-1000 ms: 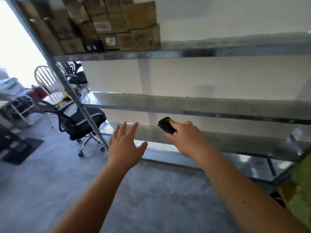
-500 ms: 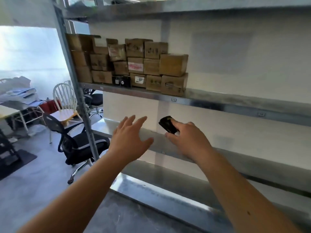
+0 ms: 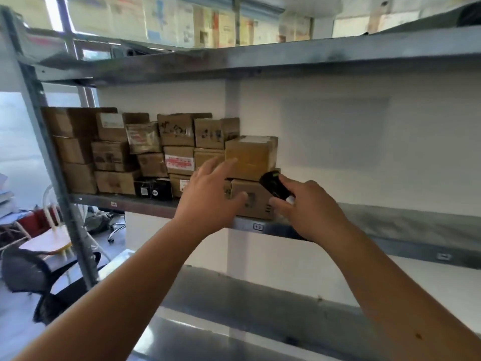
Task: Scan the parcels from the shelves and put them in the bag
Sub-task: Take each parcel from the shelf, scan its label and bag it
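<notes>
While the left hand [image 3: 210, 196] is reaching with fingers spread and relaxed, grasping nothing, it is hovering in front of the parcels [image 3: 161, 152] stacked on the metal shelf [image 3: 390, 225], fingertips near the yellowish carton [image 3: 251, 153] at the stack's right end. The right hand [image 3: 309, 209] is curling its fingers round a black handheld scanner [image 3: 273, 185], whose nose is pointing at about eleven o'clock toward that same end of the pile.

The step in hand looks like picking and scanning the nearest box. To do it well, the left hand should be taking the top carton rather than the one beneath it [image 3: 251, 200], since pulling the lower box would likely be tipping the upper one off. Turning the label toward the scanner before lifting away would be saving a second pass; the label on the lower box may be facing front, though blur is making that hard to confirm.

Around the stack, a small black box [image 3: 153, 188] is sitting at nine o'clock from the left hand, and brown cartons are packed tight at ten o'clock. A steel upright [image 3: 52, 162] is standing at the far left, with a black office chair [image 3: 39, 277] at seven o'clock. No bag is showing here.
</notes>
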Tool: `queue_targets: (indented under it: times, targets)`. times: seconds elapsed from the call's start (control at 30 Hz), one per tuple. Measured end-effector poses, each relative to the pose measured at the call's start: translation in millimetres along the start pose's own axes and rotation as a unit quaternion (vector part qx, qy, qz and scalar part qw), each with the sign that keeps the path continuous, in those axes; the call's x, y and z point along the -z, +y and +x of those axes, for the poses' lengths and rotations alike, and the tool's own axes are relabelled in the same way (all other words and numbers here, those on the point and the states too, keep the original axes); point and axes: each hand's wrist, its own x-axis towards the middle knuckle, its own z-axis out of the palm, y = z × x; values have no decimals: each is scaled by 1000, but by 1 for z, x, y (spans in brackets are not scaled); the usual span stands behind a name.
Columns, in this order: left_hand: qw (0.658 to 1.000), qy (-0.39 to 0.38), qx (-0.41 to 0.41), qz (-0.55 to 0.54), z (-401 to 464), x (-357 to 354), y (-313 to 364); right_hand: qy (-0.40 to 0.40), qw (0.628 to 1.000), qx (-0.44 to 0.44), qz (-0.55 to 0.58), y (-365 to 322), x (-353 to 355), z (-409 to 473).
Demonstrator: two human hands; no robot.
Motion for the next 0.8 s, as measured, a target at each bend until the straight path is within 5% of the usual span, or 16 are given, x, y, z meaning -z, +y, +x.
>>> queue_targets:
  times: [0.4, 0.8]
  targets:
    - [998, -23, -10, -57, 119, -38, -18, 64, 996, -55, 2, 21, -12, 75]
    - [977, -17, -11, -213, 126, -59, -32, 84, 989, -122, 20, 25, -23, 95]
